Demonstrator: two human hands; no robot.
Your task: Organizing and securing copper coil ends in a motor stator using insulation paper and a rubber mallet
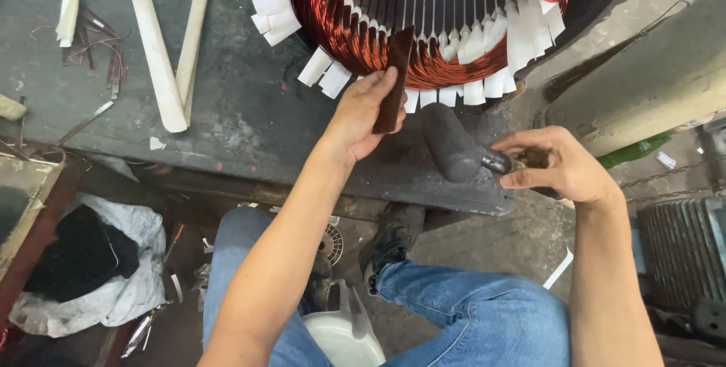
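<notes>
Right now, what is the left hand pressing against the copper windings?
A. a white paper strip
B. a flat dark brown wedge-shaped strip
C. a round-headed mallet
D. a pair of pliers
B: the left hand grips a flat dark brown strip whose upper end meets the copper windings, while the dark mallet is held by the right hand.
</notes>
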